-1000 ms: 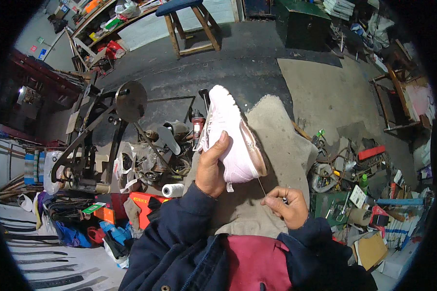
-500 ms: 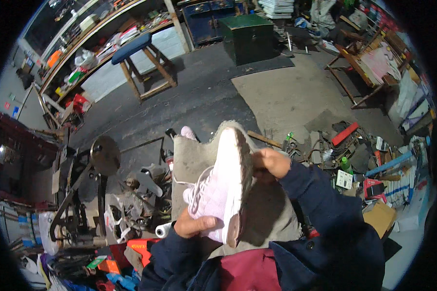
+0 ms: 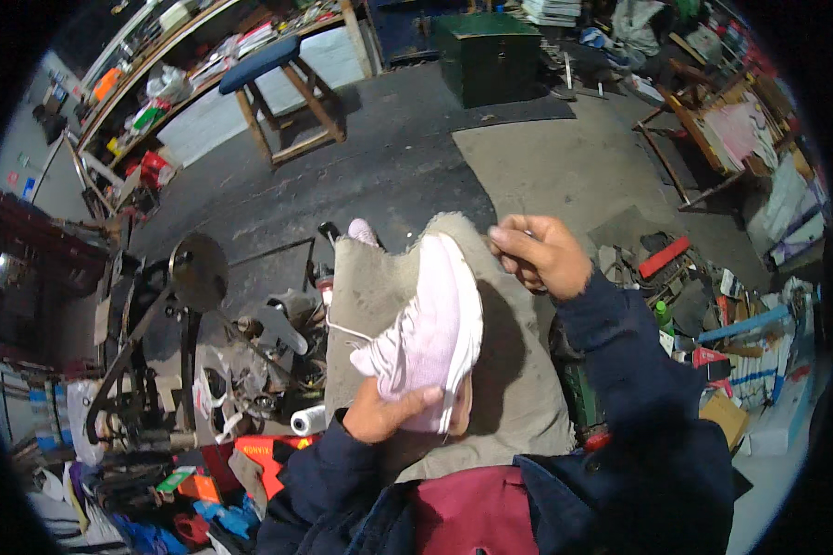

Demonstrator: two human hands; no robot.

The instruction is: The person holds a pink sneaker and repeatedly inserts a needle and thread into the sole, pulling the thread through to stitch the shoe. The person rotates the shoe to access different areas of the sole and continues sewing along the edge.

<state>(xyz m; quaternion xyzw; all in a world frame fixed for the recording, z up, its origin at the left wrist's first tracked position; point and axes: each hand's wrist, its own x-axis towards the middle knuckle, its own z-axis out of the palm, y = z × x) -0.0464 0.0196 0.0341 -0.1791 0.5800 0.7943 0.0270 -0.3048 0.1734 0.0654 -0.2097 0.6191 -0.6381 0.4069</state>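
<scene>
A pale pink lace-up sneaker [image 3: 435, 338] with a white sole lies tilted on its side over my lap, toe pointing away from me. My left hand [image 3: 379, 412] grips it near the heel, thumb across the side. To the right of the toe, apart from the sneaker, my right hand [image 3: 546, 254] is raised with thumb and fingers pinched together. Whatever is in that pinch is too small to make out. Beneath the sneaker, a grey-beige cloth [image 3: 366, 277] covers my lap. Beyond the cloth's far edge shows part of another pink shoe [image 3: 363, 231].
On the left stands a metal machine with a round disc [image 3: 198, 271]. A white spool [image 3: 308, 421] sits beside my left forearm. Tools and scraps, including a red bar [image 3: 664, 257], crowd the right. Farther off are a blue-topped stool [image 3: 261, 65] and a green chest [image 3: 489, 60].
My right hand has moved from the sneaker's sole up and to the right, away from it. The sneaker has turned so its side shows more and its sole less.
</scene>
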